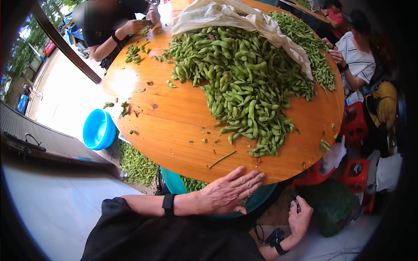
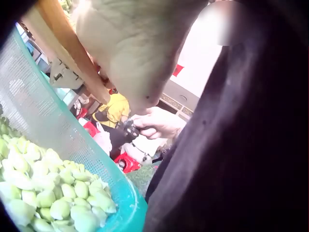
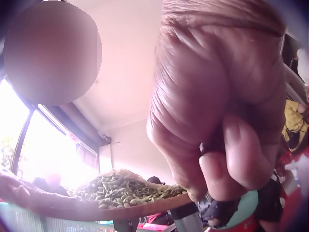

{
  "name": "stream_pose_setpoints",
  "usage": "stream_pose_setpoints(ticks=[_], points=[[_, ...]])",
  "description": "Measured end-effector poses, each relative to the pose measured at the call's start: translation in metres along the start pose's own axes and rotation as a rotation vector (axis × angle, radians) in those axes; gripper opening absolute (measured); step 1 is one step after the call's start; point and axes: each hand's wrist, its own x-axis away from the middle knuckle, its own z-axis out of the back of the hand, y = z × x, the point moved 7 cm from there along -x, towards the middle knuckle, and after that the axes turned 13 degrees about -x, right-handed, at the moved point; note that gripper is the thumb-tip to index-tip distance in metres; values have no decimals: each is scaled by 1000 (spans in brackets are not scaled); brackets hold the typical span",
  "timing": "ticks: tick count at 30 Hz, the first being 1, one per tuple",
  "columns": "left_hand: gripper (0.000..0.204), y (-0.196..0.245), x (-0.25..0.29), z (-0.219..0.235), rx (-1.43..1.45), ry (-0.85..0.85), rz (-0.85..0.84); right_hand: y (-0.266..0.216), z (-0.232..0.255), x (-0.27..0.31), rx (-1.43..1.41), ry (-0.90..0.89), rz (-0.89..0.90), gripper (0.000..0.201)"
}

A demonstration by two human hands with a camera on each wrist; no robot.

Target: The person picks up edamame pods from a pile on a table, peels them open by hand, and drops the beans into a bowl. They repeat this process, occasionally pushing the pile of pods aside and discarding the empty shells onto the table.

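My left hand (image 1: 230, 189) lies with straight fingers at the near edge of the round wooden table (image 1: 174, 117), its palm over a teal mesh basket (image 1: 172, 180). Pale green pods (image 2: 63, 193) fill the basket in the left wrist view. Off to the right, below the table's edge, my right hand (image 1: 300, 219) curls its fingers round a small dark object (image 1: 298, 205); most of it is hidden in the fist, so I cannot tell its kind. A big heap of edamame pods (image 1: 244, 82) covers the table's far middle, partly under a white cloth sack (image 1: 226, 15).
A blue basin (image 1: 99, 129) stands left of the table, by pods (image 1: 135, 163) on the floor. Red plastic stools (image 1: 355, 174) and a dark green bundle (image 1: 328, 206) are at right. People sit across the table; a thin stem (image 1: 222, 159) lies near its front edge.
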Motion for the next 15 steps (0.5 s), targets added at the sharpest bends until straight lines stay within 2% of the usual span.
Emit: stream_pose_setpoints(ticks=[2,9,11,13,15], points=[[89,-21,16,3,41,-6,90,0,1,1,-23,3,-37,22],[91,-95,58,22,-141,-3,335,-1,-2,-2,15,-12,-25,21],[84,-115,71,29,-201,52,424,-3,-3,-2,27,-28,-10,21],[81,-143,90,28,-284,20,559,-6,-2,-1,26,-22,-11,21],[79,-184,120,27,-348,44,816,-4,0,2,23,-17,-14,21]])
